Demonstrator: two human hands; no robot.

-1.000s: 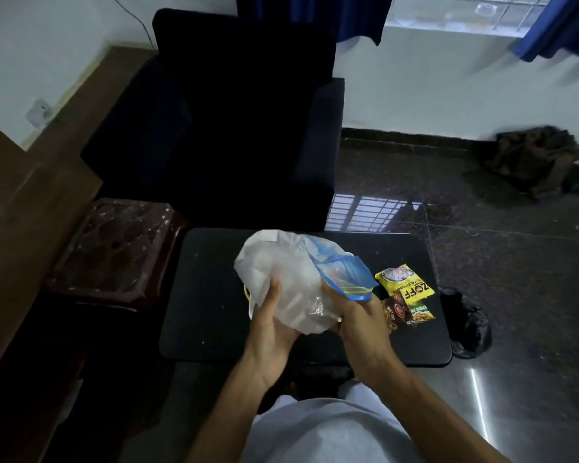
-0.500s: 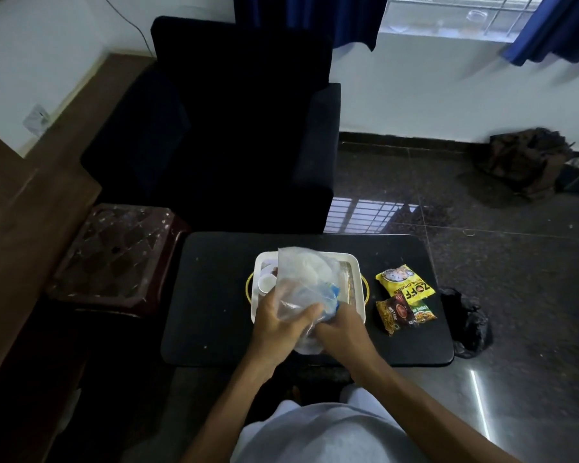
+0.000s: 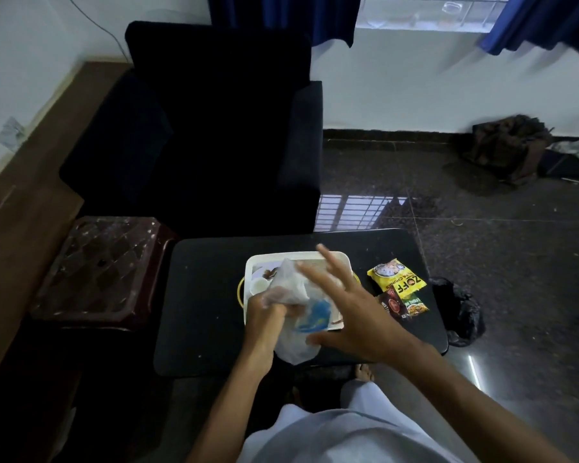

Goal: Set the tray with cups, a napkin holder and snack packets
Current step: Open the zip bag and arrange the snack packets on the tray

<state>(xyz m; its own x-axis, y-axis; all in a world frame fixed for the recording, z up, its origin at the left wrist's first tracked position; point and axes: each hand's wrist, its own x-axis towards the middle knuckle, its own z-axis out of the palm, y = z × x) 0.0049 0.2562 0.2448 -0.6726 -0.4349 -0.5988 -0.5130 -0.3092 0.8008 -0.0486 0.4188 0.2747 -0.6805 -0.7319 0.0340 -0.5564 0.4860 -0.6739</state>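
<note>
Black table (image 3: 208,295), L hand (image 3: 264,315) gripping plastic bag (image 3: 295,345) over tray (image 3: 335,257), R hand (image 3: 358,315) splayed alongside

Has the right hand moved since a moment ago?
Yes. The right hand has let go of the plastic bag and opened, its fingers now reaching across the white tray toward its far edge.

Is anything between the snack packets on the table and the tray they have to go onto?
Nothing lies between the snack packets and the tray, but the plastic bag gripped in the left hand covers the tray's middle, and the open right hand is spread above it.
</note>
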